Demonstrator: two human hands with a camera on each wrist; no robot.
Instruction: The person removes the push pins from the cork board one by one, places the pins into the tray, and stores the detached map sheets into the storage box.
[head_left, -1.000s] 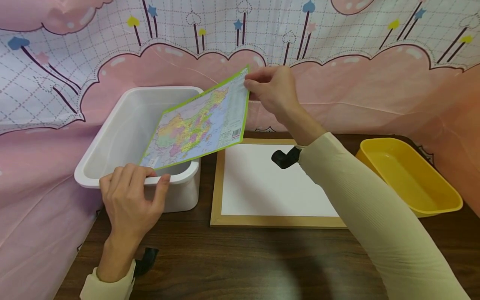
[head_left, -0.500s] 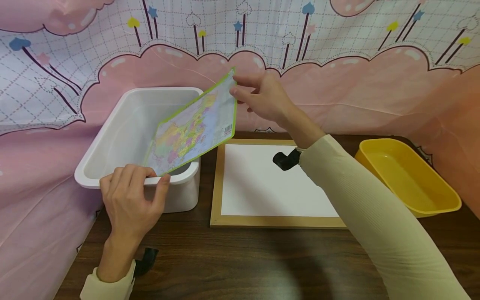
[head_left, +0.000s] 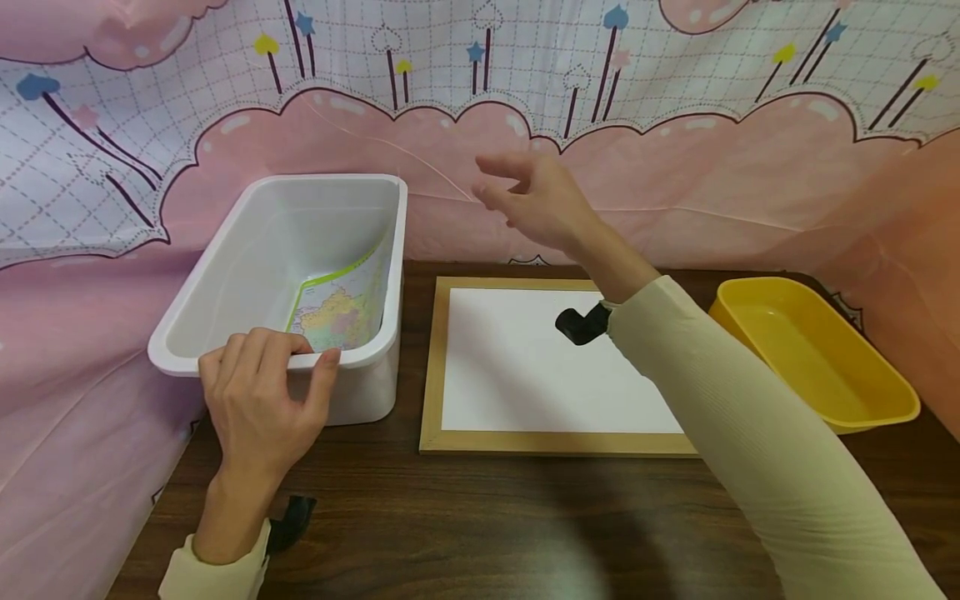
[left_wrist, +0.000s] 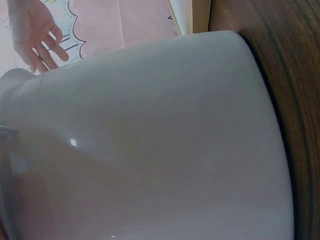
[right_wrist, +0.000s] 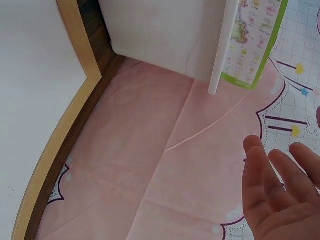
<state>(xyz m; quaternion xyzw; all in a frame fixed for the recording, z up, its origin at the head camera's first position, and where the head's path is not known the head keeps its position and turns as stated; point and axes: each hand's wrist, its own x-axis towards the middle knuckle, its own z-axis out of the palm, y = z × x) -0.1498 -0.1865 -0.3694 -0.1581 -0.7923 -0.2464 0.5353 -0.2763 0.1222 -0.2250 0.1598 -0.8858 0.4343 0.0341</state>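
Note:
A colourful map sheet with a green border (head_left: 341, 304) lies inside the white plastic bin (head_left: 225, 250), leaning against its right wall; its top edge (right_wrist: 255, 42) shows in the right wrist view. My left hand (head_left: 258, 392) grips the bin's near rim, fingers curled over the edge. My right hand (head_left: 525, 196) hovers in the air to the right of the bin, above the table's back edge, fingers spread and holding nothing; its fingers (right_wrist: 272, 192) show in its wrist view and again far off (left_wrist: 37, 37) in the left wrist view.
A white board with a wooden frame (head_left: 442, 358) lies flat on the dark wooden table (head_left: 480, 525). A yellow tub (head_left: 821, 350) stands at the right. A pink patterned cloth (head_left: 675, 167) hangs behind and drapes at the left.
My right hand has let go of the map sheet, which dropped from its tilted position over the rim down into the white bin. The left hand has stayed on the rim.

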